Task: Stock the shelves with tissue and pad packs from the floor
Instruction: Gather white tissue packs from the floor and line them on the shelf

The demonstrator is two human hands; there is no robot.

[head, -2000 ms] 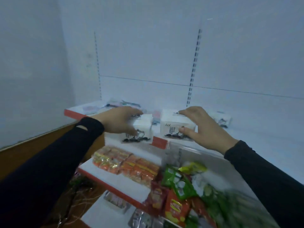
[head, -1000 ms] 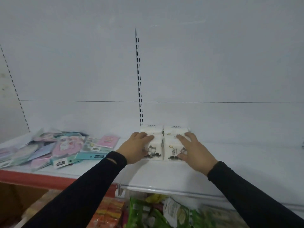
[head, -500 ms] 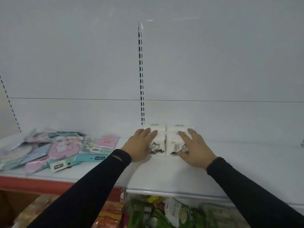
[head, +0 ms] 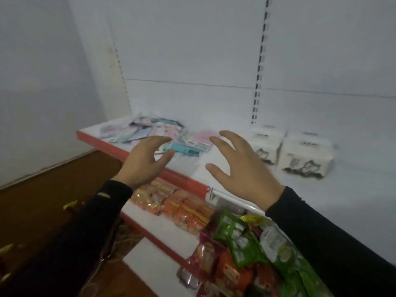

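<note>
Two white tissue packs with black cartoon prints, a left tissue pack point(head: 266, 147) and a right tissue pack point(head: 306, 156), stand side by side on the white top shelf point(head: 235, 183) near its back panel. A loose pile of pastel pad packs point(head: 162, 135) lies on the shelf's left part. My left hand point(head: 145, 161) hovers over the shelf's red front edge with loosely spread fingers, holding nothing. My right hand point(head: 240, 166) hovers to the left of the tissue packs, fingers spread, apart from them.
Below the top shelf, a lower shelf holds orange snack packs point(head: 175, 204) and green and red snack bags point(head: 246, 243). A brown wooden floor point(head: 42, 189) lies to the left, beside a white wall. A slotted upright point(head: 259, 67) runs up the back panel.
Both hands have let go of the two tissue packs and pulled back toward the shelf's front edge. The view has swung left and down, so the packs now sit to the right.
</note>
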